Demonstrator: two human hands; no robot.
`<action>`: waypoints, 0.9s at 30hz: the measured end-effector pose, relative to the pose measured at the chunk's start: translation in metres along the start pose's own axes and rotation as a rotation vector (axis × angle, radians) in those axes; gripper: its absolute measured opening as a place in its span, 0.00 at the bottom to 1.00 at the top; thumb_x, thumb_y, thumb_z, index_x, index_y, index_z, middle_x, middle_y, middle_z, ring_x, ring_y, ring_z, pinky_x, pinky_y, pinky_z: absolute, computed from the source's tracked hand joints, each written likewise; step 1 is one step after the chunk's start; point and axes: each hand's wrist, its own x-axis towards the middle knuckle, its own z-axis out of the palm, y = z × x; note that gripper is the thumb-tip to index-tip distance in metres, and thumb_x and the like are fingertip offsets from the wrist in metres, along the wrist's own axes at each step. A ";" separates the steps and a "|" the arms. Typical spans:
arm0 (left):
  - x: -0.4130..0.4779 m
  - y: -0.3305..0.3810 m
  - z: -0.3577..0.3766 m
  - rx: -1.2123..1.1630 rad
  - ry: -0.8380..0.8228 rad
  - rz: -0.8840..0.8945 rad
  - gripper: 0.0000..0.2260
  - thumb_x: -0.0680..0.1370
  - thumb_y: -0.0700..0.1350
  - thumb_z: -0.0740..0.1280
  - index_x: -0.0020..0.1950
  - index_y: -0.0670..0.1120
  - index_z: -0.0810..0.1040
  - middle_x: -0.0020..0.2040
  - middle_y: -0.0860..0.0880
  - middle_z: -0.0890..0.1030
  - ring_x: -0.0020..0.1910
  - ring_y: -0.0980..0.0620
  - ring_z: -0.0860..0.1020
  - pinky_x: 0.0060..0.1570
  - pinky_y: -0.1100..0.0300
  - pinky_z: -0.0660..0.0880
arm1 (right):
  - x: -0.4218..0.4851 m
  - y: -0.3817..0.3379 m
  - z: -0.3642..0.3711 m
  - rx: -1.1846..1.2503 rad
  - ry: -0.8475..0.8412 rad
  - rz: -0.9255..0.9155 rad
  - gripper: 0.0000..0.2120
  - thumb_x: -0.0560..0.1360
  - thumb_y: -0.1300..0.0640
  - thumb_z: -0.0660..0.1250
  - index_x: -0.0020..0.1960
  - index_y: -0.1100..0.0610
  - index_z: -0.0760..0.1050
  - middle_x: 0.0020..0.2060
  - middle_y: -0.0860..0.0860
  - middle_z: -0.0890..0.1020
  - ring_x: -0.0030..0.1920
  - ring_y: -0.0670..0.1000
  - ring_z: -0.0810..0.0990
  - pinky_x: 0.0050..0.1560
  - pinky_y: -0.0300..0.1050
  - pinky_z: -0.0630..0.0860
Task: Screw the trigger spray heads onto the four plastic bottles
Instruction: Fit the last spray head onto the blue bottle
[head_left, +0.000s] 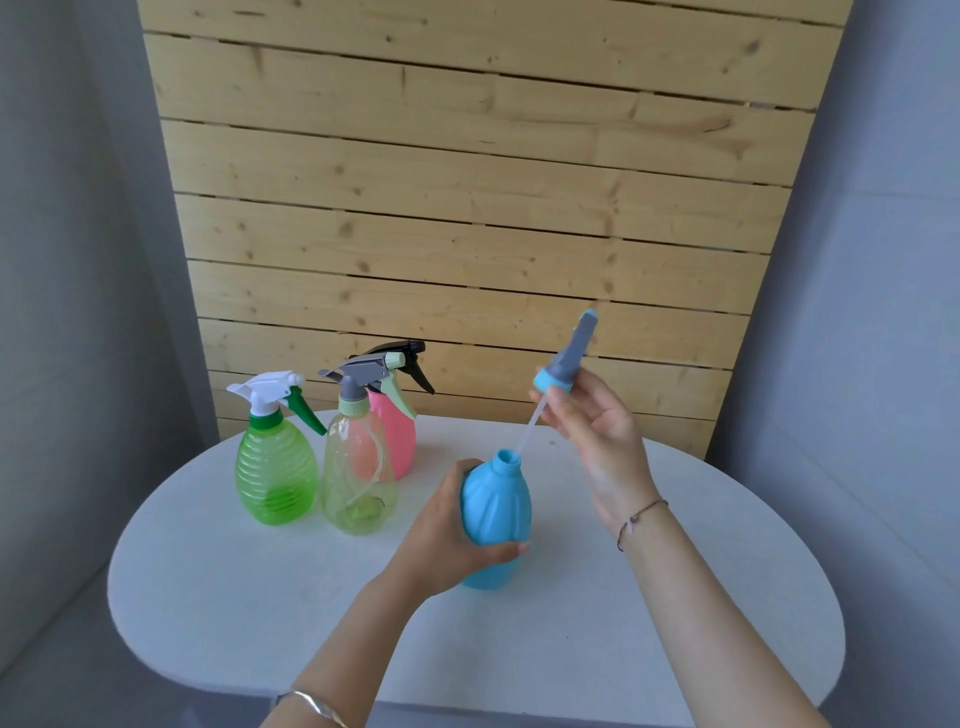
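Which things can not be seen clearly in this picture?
Head view only:
- pink bottle: largely behind the yellow-green bottle.
- blue bottle: its base and left side covered by the left hand.
- spray head: trigger hidden by the right hand.

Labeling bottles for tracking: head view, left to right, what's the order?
green bottle → clear bottle → pink bottle → blue bottle in left hand → spray head in right hand
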 end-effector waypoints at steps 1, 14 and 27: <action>0.000 0.000 0.000 -0.005 -0.007 0.002 0.38 0.59 0.59 0.79 0.63 0.61 0.63 0.56 0.61 0.74 0.55 0.59 0.75 0.50 0.60 0.76 | -0.002 0.007 0.001 -0.048 -0.034 0.020 0.11 0.74 0.61 0.68 0.56 0.52 0.78 0.48 0.45 0.85 0.51 0.43 0.83 0.52 0.34 0.77; 0.002 -0.004 -0.002 -0.038 -0.069 -0.001 0.37 0.62 0.57 0.79 0.65 0.59 0.63 0.57 0.57 0.75 0.56 0.57 0.76 0.55 0.56 0.77 | -0.020 0.051 -0.003 -0.238 -0.205 0.167 0.14 0.70 0.62 0.73 0.53 0.51 0.78 0.50 0.47 0.85 0.54 0.46 0.82 0.54 0.38 0.78; -0.003 -0.009 0.000 -0.132 -0.051 -0.005 0.36 0.63 0.53 0.79 0.65 0.59 0.64 0.57 0.60 0.76 0.58 0.61 0.76 0.59 0.55 0.75 | -0.029 0.064 0.014 -0.182 -0.204 0.306 0.06 0.73 0.50 0.69 0.50 0.47 0.79 0.47 0.44 0.84 0.50 0.40 0.80 0.49 0.33 0.76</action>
